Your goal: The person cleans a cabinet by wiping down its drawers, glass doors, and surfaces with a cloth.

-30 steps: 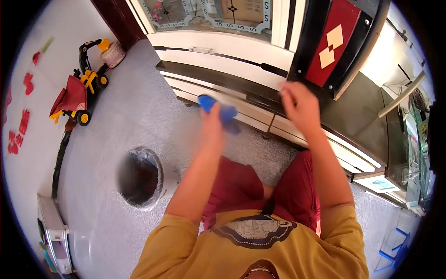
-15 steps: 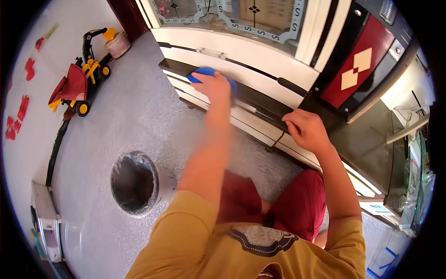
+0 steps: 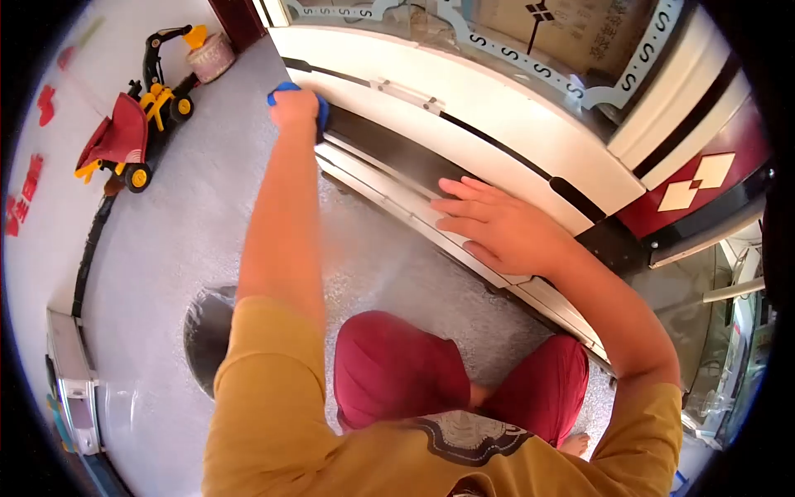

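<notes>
My left hand (image 3: 296, 108) is closed on a blue cloth (image 3: 321, 116) at the far left end of a dark ledge (image 3: 377, 145). The cloth bunches out on both sides of the fingers. The ledge runs along the front of a white cabinet (image 3: 489, 103). Farther right, my right hand (image 3: 505, 228) lies over the ledge and the white lower front with its fingers spread, holding nothing. How firmly its palm rests there I cannot tell.
A bin with a plastic liner (image 3: 207, 335) stands on the grey floor, partly behind my left arm. A toy excavator (image 3: 124, 137) and a round tub (image 3: 210, 60) are by the left wall. Patterned glass (image 3: 530, 50) is above the cabinet.
My left hand has slid the blue cloth leftward to the ledge's end. My right hand has moved left along the ledge and its curled fingers have spread. The view has shifted.
</notes>
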